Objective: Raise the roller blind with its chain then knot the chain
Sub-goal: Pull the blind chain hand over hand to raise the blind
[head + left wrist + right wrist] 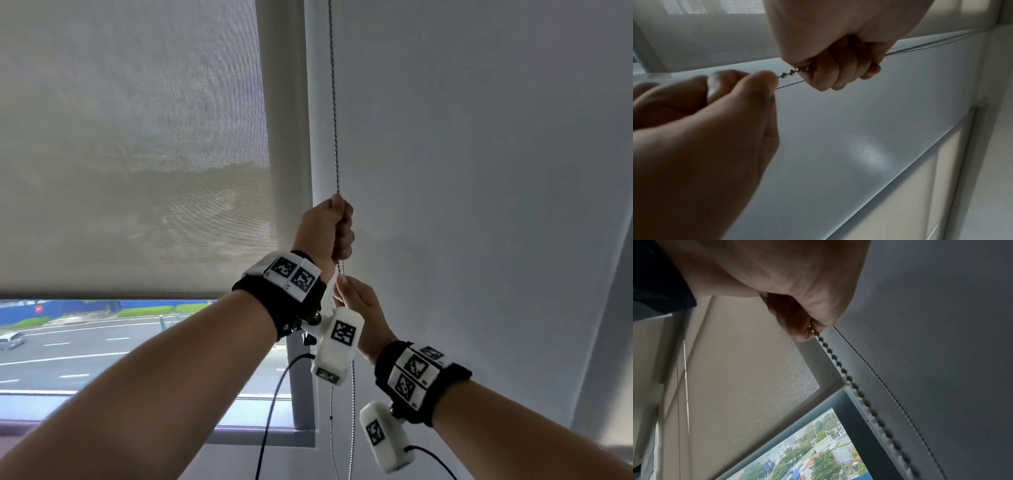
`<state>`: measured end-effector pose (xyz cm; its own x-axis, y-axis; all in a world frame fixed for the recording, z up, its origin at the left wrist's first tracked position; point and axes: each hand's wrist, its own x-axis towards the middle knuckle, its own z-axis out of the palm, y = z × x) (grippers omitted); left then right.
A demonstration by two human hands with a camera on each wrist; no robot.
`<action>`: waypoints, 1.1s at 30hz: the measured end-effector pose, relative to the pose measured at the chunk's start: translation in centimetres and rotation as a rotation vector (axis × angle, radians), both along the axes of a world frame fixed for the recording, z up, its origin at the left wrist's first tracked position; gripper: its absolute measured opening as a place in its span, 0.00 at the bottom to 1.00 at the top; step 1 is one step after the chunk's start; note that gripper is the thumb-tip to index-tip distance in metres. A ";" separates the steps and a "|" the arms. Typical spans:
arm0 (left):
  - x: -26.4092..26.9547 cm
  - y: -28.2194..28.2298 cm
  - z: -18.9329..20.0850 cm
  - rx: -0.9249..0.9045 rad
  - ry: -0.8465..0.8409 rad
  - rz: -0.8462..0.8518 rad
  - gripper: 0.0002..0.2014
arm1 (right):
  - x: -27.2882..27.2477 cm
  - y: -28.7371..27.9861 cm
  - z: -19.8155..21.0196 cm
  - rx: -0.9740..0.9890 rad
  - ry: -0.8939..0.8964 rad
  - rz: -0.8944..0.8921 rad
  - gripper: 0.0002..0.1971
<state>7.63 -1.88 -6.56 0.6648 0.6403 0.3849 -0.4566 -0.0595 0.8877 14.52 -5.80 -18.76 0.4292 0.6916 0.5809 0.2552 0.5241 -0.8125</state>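
The beige mesh roller blind covers most of the window, and its bottom bar hangs above a strip of street view. The metal bead chain runs straight up along the blind's right edge. My left hand is fisted round the chain, and the left wrist view shows its fingers curled on the beads. Just below it, my right hand pinches the chain between thumb and fingertips. In the right wrist view the chain drops from that pinch as two strands.
A plain grey blind fills the right side behind the chain. The window frame post and sill lie below my hands. The slack chain loop hangs there beside black camera cables.
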 end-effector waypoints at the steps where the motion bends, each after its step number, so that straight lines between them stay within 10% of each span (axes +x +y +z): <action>1: 0.0 -0.1 -0.1 0.013 0.001 0.006 0.19 | 0.1 -0.2 0.3 -0.013 -0.024 0.007 0.20; 19: -1.4 -1.7 -6.5 -0.102 0.103 0.077 0.18 | -1.4 -1.2 20.5 0.098 0.060 0.044 0.17; 30: -2.2 -1.2 -9.6 -0.148 0.201 0.020 0.14 | -1.6 -0.7 19.4 0.098 0.053 -0.002 0.21; 33: -2.2 -0.5 -8.4 -0.181 0.138 -0.014 0.29 | -1.7 -0.7 18.5 0.093 0.053 0.004 0.21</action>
<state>5.40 -2.40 -14.92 0.7123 0.6811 0.1694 -0.3299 0.1119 0.9374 12.84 -6.52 -0.27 0.4586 0.6375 0.6192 0.2107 0.5989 -0.7726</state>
